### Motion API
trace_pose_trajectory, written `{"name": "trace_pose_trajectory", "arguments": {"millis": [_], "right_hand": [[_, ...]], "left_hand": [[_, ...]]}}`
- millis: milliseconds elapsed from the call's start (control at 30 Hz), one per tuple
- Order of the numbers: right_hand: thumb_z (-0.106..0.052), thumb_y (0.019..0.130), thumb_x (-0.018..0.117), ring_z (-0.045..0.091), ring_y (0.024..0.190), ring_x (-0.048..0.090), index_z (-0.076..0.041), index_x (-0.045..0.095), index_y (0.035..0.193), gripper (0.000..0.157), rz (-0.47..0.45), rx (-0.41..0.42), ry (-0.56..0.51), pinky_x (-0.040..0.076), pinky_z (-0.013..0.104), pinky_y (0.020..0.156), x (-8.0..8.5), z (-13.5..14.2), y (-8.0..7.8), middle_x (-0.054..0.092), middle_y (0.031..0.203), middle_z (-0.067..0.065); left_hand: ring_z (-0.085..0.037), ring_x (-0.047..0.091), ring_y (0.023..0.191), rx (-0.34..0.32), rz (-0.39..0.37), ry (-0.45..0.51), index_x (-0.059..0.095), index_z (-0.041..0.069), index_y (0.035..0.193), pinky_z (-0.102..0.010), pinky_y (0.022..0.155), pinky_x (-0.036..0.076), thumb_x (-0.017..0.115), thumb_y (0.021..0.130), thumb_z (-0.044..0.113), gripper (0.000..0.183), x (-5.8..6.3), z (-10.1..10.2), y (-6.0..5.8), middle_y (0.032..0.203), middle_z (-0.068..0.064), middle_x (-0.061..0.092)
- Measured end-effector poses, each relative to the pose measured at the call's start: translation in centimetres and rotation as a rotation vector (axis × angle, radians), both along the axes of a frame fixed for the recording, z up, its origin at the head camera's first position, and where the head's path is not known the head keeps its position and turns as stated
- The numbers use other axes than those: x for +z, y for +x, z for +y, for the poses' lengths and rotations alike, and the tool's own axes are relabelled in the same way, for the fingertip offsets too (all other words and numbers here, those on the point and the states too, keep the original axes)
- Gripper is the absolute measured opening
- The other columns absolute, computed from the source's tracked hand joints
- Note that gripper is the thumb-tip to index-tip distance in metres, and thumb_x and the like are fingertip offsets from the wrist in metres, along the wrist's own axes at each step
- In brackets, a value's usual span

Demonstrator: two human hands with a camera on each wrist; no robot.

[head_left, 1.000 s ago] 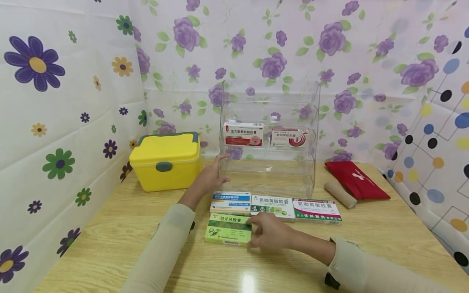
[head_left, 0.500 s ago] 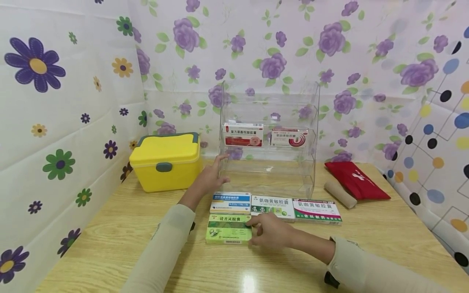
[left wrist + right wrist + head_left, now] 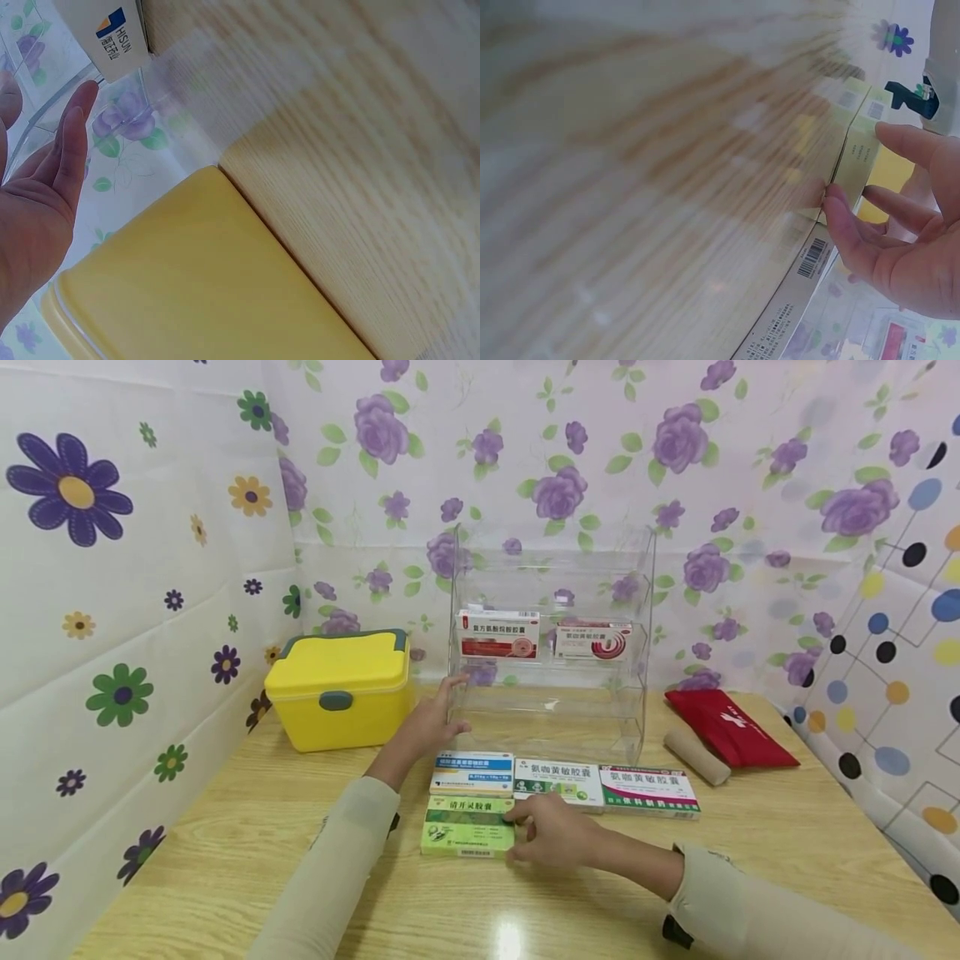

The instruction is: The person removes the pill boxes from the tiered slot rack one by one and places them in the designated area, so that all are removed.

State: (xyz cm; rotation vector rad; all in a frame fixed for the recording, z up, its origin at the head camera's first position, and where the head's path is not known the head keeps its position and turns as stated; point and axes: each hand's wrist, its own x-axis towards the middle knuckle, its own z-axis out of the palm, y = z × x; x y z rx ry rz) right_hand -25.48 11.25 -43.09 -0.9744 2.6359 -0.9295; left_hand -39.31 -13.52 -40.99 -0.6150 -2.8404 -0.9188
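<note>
In the head view my right hand (image 3: 558, 832) holds the right end of a flat green medicine box (image 3: 467, 828), which lies on the table. Thumb and fingertips lie around that end in the right wrist view. Directly behind the green box is a blue and white medicine box (image 3: 472, 775). Beside it stand a white and green medicine box (image 3: 558, 777) and a white and magenta one (image 3: 649, 792) in a row. My left hand (image 3: 427, 727), fingers spread, is at the left side of a clear acrylic display rack (image 3: 551, 702) and holds nothing.
Two red and white medicine boxes stand on a rack tier, the left one (image 3: 499, 636) and the right one (image 3: 592, 643). A yellow lidded box (image 3: 341, 693) is at the back left. A brown roll (image 3: 696, 758) and a red first-aid pouch (image 3: 731, 729) lie at right.
The green medicine box has shifted very slightly and straightened against the blue and white one, with my right hand at its end. My left hand stays in place.
</note>
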Motion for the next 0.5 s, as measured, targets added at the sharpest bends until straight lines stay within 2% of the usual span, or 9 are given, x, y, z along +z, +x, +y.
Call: {"name": "trace_pose_trajectory", "arguments": {"millis": [67,133,200,267,300,367,500], "right_hand": [[-0.018,0.081,0.082,0.001,0.059,0.060,0.005,0.068,0.120,0.047,-0.001,0.001,0.002,0.032,0.064,0.106,0.1,0.0,0.0,0.072,0.111,0.014],[-0.019,0.081,0.082,0.001,0.061,0.060,0.004,0.068,0.120,0.047,-0.006,-0.002,0.009,0.041,0.055,0.102,0.1,0.0,0.0,0.072,0.110,0.014],[-0.019,0.081,0.082,0.002,0.063,0.061,0.004,0.067,0.121,0.048,-0.026,0.000,0.009,0.051,0.041,0.090,0.2,0.1,0.1,0.071,0.110,0.014],[-0.020,0.082,0.082,0.003,0.067,0.062,0.004,0.066,0.121,0.048,-0.046,0.000,0.003,0.053,0.027,0.072,0.3,0.3,0.1,0.071,0.108,0.015],[-0.020,0.082,0.081,0.004,0.070,0.063,0.004,0.066,0.121,0.048,-0.055,0.001,-0.003,0.053,0.024,0.068,0.3,0.4,0.1,0.070,0.108,0.015],[-0.020,0.082,0.081,0.008,0.075,0.065,0.004,0.066,0.120,0.047,-0.066,0.004,-0.027,0.054,0.023,0.066,0.5,0.6,0.2,0.070,0.107,0.015],[-0.022,0.083,0.081,0.016,0.082,0.068,0.002,0.068,0.118,0.044,-0.026,-0.006,-0.055,0.055,0.025,0.069,0.8,1.2,0.1,0.070,0.106,0.015]], "left_hand": [[-0.021,0.053,0.058,-0.001,0.001,-0.001,0.017,0.036,0.153,-0.036,0.067,0.051,0.075,0.090,0.024,0.086,0.0,0.0,0.0,0.067,-0.008,0.053],[-0.021,0.051,0.056,-0.004,0.005,0.003,0.018,0.034,0.153,-0.036,0.063,0.050,0.075,0.090,0.024,0.086,0.0,-0.1,0.0,0.065,-0.008,0.052],[-0.020,0.050,0.055,-0.003,0.006,0.003,0.018,0.034,0.153,-0.035,0.062,0.049,0.075,0.090,0.024,0.086,0.0,-0.1,0.1,0.064,-0.007,0.051],[-0.021,0.049,0.054,-0.003,0.006,0.009,0.019,0.032,0.154,-0.035,0.061,0.049,0.075,0.090,0.024,0.086,0.0,-0.1,0.1,0.064,-0.008,0.050],[-0.021,0.049,0.054,-0.003,0.005,0.007,0.019,0.032,0.154,-0.035,0.061,0.049,0.075,0.090,0.025,0.085,0.0,0.0,0.1,0.063,-0.007,0.050],[-0.021,0.049,0.054,-0.005,0.007,0.006,0.019,0.031,0.154,-0.035,0.061,0.049,0.075,0.090,0.025,0.085,0.0,-0.1,0.1,0.064,-0.007,0.050],[-0.020,0.051,0.056,-0.007,0.005,-0.001,0.018,0.032,0.154,-0.035,0.064,0.050,0.074,0.090,0.026,0.085,0.1,0.0,0.1,0.065,-0.007,0.052]]}}
